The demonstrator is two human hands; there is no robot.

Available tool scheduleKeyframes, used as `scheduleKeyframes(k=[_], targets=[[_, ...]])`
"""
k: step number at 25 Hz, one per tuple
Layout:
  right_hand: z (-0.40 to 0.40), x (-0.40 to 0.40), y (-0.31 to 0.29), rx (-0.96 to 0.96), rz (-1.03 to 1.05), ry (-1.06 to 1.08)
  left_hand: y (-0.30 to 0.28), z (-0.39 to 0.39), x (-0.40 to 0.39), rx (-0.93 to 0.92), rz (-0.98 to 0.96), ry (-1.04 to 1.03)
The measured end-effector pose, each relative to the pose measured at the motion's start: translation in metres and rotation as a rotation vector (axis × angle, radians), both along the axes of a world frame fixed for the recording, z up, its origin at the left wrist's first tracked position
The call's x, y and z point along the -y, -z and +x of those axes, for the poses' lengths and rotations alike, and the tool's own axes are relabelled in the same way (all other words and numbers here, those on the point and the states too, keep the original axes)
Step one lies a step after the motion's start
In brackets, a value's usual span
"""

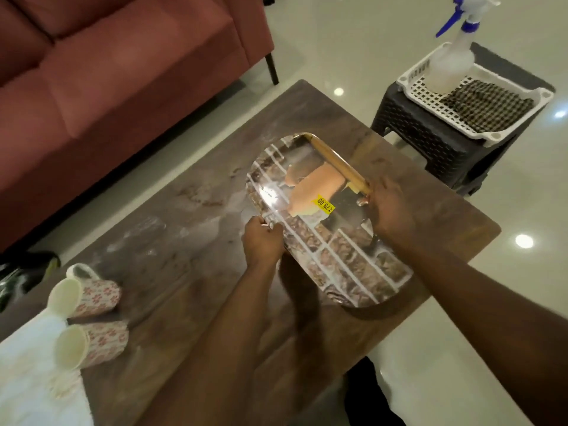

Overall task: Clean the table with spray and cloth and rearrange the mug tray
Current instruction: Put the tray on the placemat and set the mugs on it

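Person stands over a low brown table (190, 290), both bare arms reaching down. Between the hands: a shiny oval tray (325, 241), mirror-like, tilted up off the tabletop, its near end casting a dark shadow below. A yellow price sticker (325, 205) sits on the tray face, and a gold bar handle (339, 162) runs across its far side. Left hand (262, 239) curled over the tray's left rim, gripping it. Right hand (392, 207) closed around the near end of the gold handle, holding the tray from that side. Tabletop shows pale smears and streaks toward the sofa side. Two floral mugs (92, 318) lie on their sides at the table's left near corner, mouths facing the person, one just beside the other, partly on a white cloth (33, 373). Well apart from the table, on a dark stool (430, 139), a white plastic basket (408, 78) holds a spray bottle (451, 56) with a blue trigger, standing upright, and a folded checked cloth (488, 107) beside it. Pinkish-red sofa (107, 72) along the far left; glossy pale floor tiles (338, 41) all round.
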State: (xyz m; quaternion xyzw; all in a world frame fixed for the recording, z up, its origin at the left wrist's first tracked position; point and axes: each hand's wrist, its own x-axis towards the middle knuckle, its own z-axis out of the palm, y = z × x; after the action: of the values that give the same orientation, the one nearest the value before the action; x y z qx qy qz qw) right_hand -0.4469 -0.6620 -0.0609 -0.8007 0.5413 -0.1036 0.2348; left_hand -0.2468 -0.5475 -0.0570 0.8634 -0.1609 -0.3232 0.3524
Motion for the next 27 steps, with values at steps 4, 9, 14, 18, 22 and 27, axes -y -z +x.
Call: scheduleKeyframes(k=[4, 9, 14, 18, 22, 27], targets=[[0.11, -0.056, -0.042, 0.185, 0.024, -0.174, -0.074, 0.093, -0.066, 0.183, -0.055, -0.11], [0.27, -0.188, -0.12, 0.459, -0.06, -0.376, -0.145, 0.209, -0.206, 0.484, -0.001, -0.457], [0.394, -0.337, -0.132, 0.365, 0.028, -0.645, -0.157, 0.297, -0.378, 0.515, 0.029, -0.688], [0.438, -0.451, -0.113, 0.472, 0.273, -0.677, -0.113, 0.353, -0.509, 0.526, 0.069, -0.685], [0.446, -0.544, -0.027, 0.271, 0.361, -0.728, -0.044, 0.37, -0.599, 0.456, 0.159, -0.623], [0.439, -0.562, 0.044, -0.082, 0.216, -0.646, 0.035, 0.35, -0.605, 0.31, 0.156, -0.421]])
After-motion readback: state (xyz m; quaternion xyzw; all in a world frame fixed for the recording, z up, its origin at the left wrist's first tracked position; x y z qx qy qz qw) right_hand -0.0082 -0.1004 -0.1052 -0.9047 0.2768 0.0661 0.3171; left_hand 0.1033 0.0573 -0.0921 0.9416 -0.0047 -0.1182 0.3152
